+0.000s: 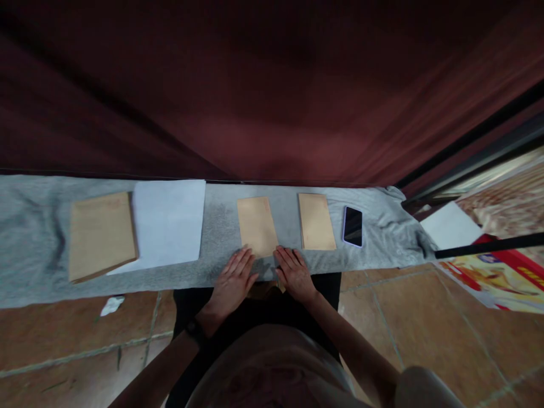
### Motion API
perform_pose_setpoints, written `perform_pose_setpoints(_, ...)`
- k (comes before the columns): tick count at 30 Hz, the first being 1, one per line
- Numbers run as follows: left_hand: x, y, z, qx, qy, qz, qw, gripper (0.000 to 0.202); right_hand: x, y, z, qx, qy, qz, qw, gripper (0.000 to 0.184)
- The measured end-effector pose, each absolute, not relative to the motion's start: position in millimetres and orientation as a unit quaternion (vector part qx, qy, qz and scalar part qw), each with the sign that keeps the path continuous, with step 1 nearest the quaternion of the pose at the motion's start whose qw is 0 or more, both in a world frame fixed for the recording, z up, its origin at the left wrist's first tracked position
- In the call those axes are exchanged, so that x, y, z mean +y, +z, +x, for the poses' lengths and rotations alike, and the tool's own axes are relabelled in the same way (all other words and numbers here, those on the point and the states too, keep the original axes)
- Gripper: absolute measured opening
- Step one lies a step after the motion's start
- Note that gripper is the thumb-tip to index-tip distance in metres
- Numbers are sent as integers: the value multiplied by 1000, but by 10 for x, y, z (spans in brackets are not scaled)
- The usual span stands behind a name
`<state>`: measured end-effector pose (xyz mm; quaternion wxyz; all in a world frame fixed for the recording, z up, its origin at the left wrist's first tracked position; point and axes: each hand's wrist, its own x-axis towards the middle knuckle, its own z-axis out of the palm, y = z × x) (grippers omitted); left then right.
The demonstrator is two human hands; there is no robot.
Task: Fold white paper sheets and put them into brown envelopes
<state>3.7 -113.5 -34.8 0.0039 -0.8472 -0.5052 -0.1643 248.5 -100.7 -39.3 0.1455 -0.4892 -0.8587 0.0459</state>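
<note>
A single brown paper envelope (pixel 256 225) with faint red print lies flat on the grey cloth in front of me. My left hand (pixel 235 277) rests at its lower left corner, fingers stretched out flat. At the lower right corner, the fingertips of my right hand (pixel 294 273) touch the edge, also laid out flat. Neither hand grips anything. To the right lies a small stack of like brown envelopes (pixel 317 222). Further left, a thicker stack of brown envelopes (pixel 102 232) overlaps a pile of white paper (pixel 170 222).
A phone (pixel 352 226) lies right of the small stack. The narrow surface under a grey cloth (pixel 221 238) ends at a dark red curtain (pixel 272 113). Black bars (pixel 480 141) and a red-and-yellow box (pixel 497 272) stand at the right. A crumpled white scrap (pixel 112 306) lies on the tiled floor.
</note>
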Motion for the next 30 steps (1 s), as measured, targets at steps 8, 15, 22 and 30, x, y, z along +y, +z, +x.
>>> perform_pose_setpoints(8, -889, -371, 457, -492, -137, -860, -18, 65, -1020, -420, 2468, -855, 44, -491, 161, 51)
perform_pose_setpoints(15, -995, -449, 248, -509, -132, -850, -7, 69, -1015, -442, 2470, -856, 42, -488, 164, 52)
perform_pose_setpoints(22, -834, -382, 402, -490, -143, -859, -37, 60, -1033, -445, 2462, -853, 39, -490, 175, 50)
perform_pose_setpoints(30, -486, -378, 581, -473, -132, -869, -56, 58, -1050, -467, 2454, -854, 37, -483, 191, 45)
